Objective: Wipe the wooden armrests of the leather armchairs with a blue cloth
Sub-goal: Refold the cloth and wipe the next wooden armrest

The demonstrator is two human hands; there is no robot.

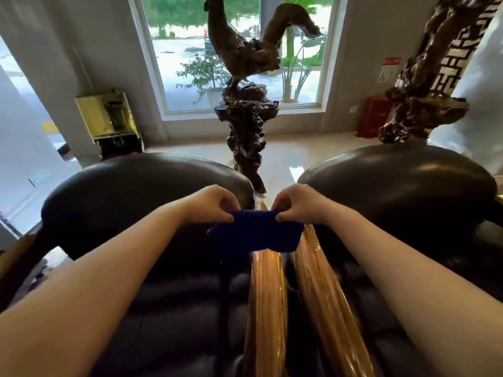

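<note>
Our cloth [255,231] hides the far ends of two armrests [268,308], above which it hangs. Both hands, left [211,204] and right [298,204], have fingers [227,217] pinched on its top corners. Two armchairs [141,186], edges cut off.

Ahead of me a tall window [234,50] in a white frame lets in bright daylight, with greenery and wet paving outside. Pale grey walls [89,50] stand on either side of it. The floor [294,156] is glossy, cream-coloured stone that mirrors the light. A dark, gnarled root-wood sculpture [245,104] rises in front of the glass, and a second one [424,91] stands to my right. Against the left wall sits a shiny gold-coloured box [106,115] on a dark base. A red cabinet [373,115] rests on the floor near the right wall, below a small posted notice [389,69].
</note>
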